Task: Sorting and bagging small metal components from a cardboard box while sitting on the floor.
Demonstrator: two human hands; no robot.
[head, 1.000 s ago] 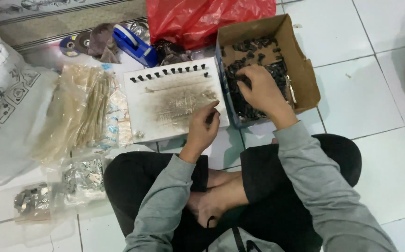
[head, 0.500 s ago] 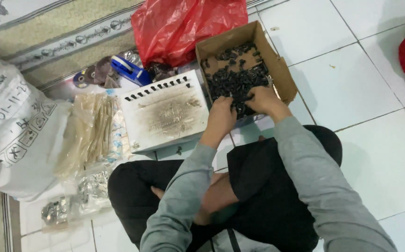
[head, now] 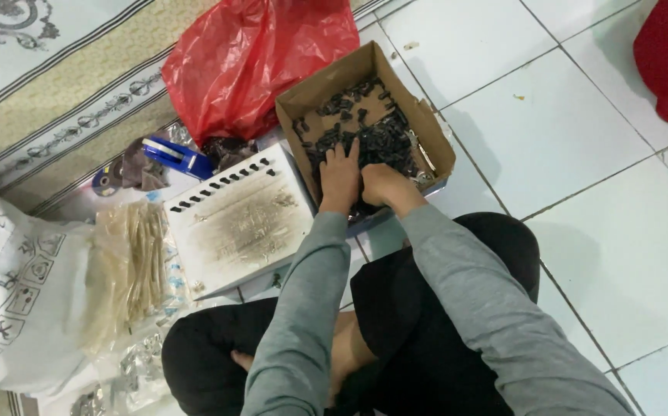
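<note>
Fingers (head: 340,158) of both our hands dig, spread, into small black plastic clips (head: 384,142) filling the brown cardboard box (head: 334,81) (grip unclear); next, pinching some free.

The open box (head: 364,85) is plain brown cardboard, matt and raw at its edges, and it holds small black pieces (head: 384,142) with a dull plastic look; the white board (head: 241,223) left of it is matt and smudged grey. The red bag (head: 261,58) at the far side is thin, glossy, crinkled plastic. The floor tiles (head: 580,154) are smooth, shiny white ceramic, and the sleeves (head: 457,285) are soft grey knit cloth.
</note>
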